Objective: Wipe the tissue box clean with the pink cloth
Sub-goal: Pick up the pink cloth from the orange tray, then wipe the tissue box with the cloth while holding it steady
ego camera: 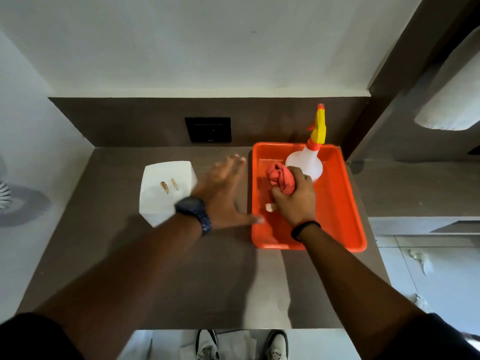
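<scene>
A white tissue box [166,189] stands on the brown counter at the left, with two small brownish marks on its top face. My right hand [294,200] is inside the orange tray [345,203], closed around a bunched pink cloth [280,178]. My left hand [223,193] hovers flat and blurred between the box and the tray, fingers spread, holding nothing; its wrist with a dark watch covers the box's near right corner.
A clear spray bottle [307,162] with a yellow and orange nozzle stands in the tray's far part, right behind the cloth. A small white scrap [269,207] lies in the tray. A black wall plate [208,129] sits behind. The counter edge runs along the front.
</scene>
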`<state>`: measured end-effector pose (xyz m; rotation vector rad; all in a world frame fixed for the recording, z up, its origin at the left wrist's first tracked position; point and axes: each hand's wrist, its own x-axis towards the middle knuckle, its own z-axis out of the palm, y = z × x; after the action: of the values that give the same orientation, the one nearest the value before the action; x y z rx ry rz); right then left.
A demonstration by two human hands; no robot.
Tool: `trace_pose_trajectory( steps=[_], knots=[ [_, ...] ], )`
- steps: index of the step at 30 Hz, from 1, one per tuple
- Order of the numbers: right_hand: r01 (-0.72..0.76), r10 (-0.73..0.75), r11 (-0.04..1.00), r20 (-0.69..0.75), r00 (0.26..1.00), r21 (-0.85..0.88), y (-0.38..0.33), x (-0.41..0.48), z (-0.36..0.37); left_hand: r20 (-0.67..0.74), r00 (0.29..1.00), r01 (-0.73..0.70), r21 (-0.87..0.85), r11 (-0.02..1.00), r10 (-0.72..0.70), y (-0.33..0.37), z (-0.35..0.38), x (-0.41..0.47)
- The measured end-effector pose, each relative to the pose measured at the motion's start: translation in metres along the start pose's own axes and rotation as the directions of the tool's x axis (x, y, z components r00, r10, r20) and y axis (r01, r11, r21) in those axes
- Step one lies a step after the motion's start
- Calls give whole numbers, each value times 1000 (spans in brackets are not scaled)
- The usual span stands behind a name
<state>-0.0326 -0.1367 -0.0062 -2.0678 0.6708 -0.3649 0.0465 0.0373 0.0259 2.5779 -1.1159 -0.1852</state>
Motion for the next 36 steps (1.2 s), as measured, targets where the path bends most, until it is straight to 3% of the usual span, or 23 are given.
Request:
trace_pose_trajectory(
  steps=[3,5,10,13,20,24,31,36],
  knots=[
    [36,-70,906,65,995,422,-47,-10,24,-157,987,29,22,999,-25,-41,-55,-9],
    [-64,-57,843,206,977,534,-63,-17,47,-117,990,89,95,991,-78,-67,-82,-17],
    [-273,35,785,401,915,556,-64,-30,99,233,947,168,232,958,-223,-107,-91,-34],
    [-353,80,735,443,893,578,-62,-40,121,355,898,179,250,952,-262,-120,-79,-37],
    [-281,119,674,274,954,684,-72,-61,143,218,950,177,211,961,-223,-131,-56,-35],
    [-228,93,725,236,967,650,-94,-36,146,177,964,158,210,965,-197,-132,-52,-36],
    [-395,266,660,293,919,639,-77,-54,154,209,953,172,228,958,-221,-125,-59,-37],
    [-268,153,678,225,962,685,-86,-61,147,218,951,175,209,962,-220,-123,-62,-37]
  ],
)
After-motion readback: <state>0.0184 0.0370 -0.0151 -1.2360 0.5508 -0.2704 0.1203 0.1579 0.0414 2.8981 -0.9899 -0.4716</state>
